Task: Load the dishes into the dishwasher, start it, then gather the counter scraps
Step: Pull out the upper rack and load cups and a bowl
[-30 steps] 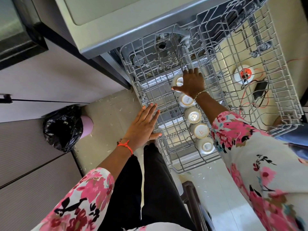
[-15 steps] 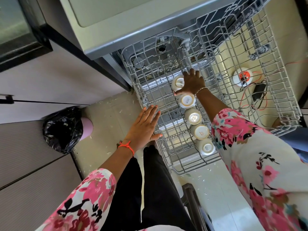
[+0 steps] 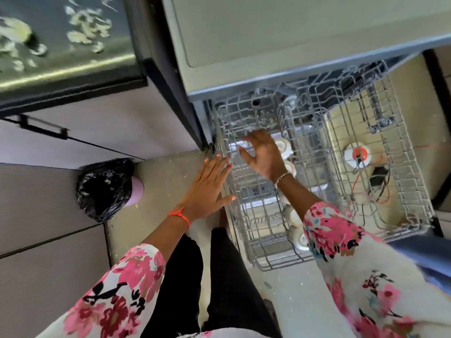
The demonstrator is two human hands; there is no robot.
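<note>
The grey wire dishwasher rack [image 3: 402, 189] is pulled out under the dishwasher's grey body [image 3: 268, 45]. A row of white upturned cups [image 3: 283, 147] runs down its middle, partly hidden by my right arm. My right hand [image 3: 263, 154] hovers over the rack's left part with fingers spread, holding nothing. My left hand [image 3: 207, 186], with an orange wrist band, lies flat with straight fingers at the rack's left rim, fingertips touching the wires. Pale scraps [image 3: 85, 28] lie on the dark counter at the top left.
A black bin bag [image 3: 105, 189] over a pink bin stands on the floor left of my hand. Through the rack I see a white and orange reel [image 3: 357, 154] and cables on the floor. Grey cabinet fronts [image 3: 48, 240] fill the left.
My right hand has let go of the farthest cup and moved left over the rack with fingers spread. My head has turned, so the counter with scraps has come into view.
</note>
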